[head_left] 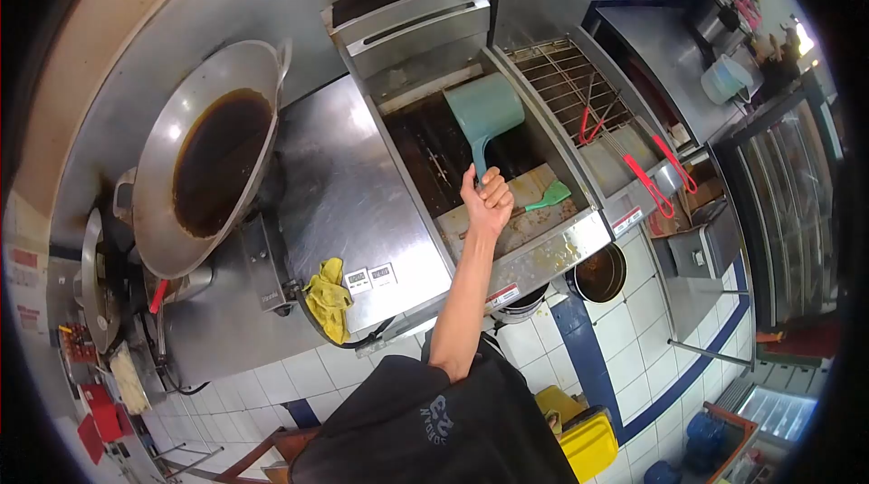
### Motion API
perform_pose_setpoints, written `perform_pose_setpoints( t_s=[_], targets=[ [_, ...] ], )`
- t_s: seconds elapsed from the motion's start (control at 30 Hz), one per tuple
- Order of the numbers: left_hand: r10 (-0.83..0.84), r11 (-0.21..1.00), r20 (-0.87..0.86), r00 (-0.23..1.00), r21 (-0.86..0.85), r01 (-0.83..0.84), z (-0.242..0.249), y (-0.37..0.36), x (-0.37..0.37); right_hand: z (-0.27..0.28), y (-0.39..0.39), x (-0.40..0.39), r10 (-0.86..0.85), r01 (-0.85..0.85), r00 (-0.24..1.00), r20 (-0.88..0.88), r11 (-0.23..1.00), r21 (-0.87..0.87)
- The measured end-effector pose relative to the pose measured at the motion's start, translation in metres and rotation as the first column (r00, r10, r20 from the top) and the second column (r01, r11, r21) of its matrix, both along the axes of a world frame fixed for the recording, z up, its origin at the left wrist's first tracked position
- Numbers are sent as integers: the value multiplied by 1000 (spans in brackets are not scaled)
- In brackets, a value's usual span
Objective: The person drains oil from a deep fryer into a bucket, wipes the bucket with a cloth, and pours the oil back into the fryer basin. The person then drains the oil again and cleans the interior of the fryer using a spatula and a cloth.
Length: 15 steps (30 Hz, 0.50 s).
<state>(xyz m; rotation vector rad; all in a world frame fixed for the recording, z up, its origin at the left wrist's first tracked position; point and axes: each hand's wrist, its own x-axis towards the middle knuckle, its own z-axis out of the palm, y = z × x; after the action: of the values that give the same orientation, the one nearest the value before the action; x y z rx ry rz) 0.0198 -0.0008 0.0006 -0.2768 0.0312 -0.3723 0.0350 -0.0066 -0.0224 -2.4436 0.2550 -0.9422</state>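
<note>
A teal plastic dipper is held by its handle over a fryer basin of dark liquid. My right hand is closed around that handle, thumb on the left side. Near it, a green-headed spatula or brush lies on the basin's stained front ledge. My left hand is out of view.
A large wok of dark liquid stands at the left. A yellow cloth hangs at the counter edge. Right of the basin are a wire rack and red-handled tools. A yellow bin and a dark-filled bucket are below.
</note>
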Motion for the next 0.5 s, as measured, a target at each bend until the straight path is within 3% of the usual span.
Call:
perform_pose_setpoints(
  t_s=[0.1,0.17,0.27,0.33,0.4,0.47,0.5],
  targets=[
    [-27,998,2,1000,52,27,-2,1,1,-7,-47,-106,-82,70,995,51,977,200],
    [-40,984,-17,999,175,42,-11,-2,2,-48,-95,-231,-281,311,949,-143,910,273],
    [-58,985,-24,998,161,61,-15,-7,4,-101,-155,-437,-567,713,662,-490,677,181],
    [-71,980,-36,997,185,77,-15,-9,4,-117,-173,-537,-638,850,454,-622,520,86],
    [-83,974,-45,995,208,91,-14,-11,5,-137,-182,-606,-649,898,361,-670,435,62],
    [-121,889,-85,989,434,146,-7,-10,7,-157,-181,-639,-638,917,348,-686,383,109],
    [-134,887,-88,987,433,159,-2,-10,6,-144,-177,-633,-614,921,343,-711,367,128]
  ],
)
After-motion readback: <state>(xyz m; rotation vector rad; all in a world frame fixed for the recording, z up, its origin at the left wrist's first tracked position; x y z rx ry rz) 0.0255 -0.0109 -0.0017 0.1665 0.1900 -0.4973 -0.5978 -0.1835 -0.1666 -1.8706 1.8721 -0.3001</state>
